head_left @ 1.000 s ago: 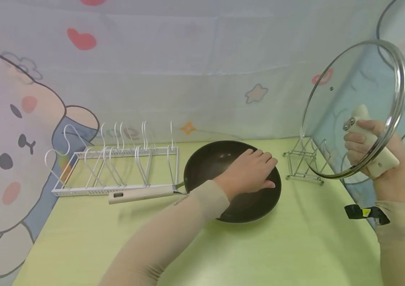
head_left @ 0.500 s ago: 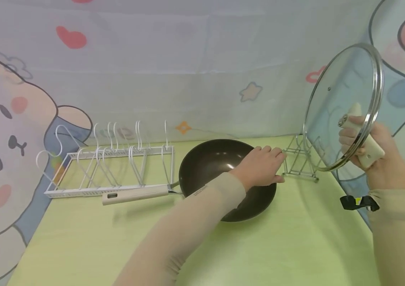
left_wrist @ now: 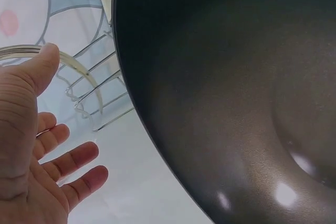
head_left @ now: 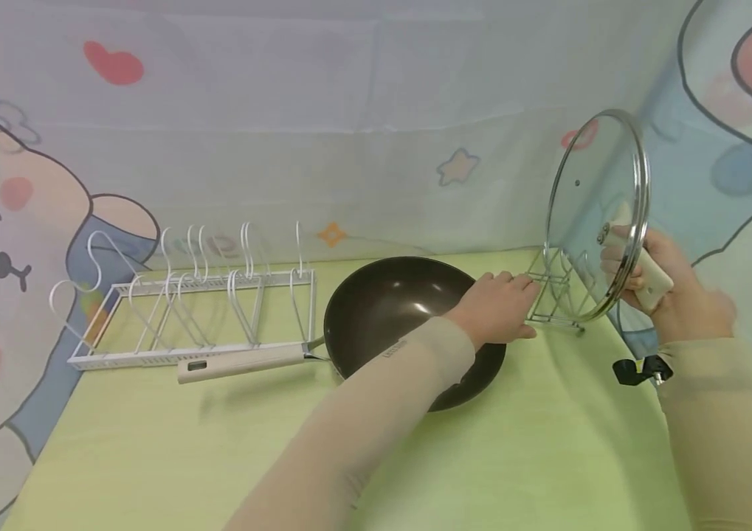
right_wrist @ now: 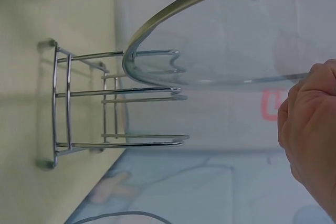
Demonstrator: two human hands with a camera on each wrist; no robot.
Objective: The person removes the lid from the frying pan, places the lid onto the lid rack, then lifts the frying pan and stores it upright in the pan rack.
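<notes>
My right hand grips the cream handle of a round glass pot lid, held on edge with its steel rim upright. The lid's lower rim overlaps the uprights of a small chrome wire rack in the right wrist view. My left hand hovers above the right side of a dark frying pan, reaching toward that rack. In the left wrist view its fingers are loosely spread and hold nothing, with the wire rack just beyond them. The pan's cream handle points left.
A long white wire rack with several curved dividers stands at the left, behind the pan handle. All of it sits on a pale green table. Cloth printed with cartoons hangs behind and at both sides.
My right hand has brought the lid left and down to the small wire rack. My left hand has shifted right across the pan toward the rack. The head view has turned slightly right.
</notes>
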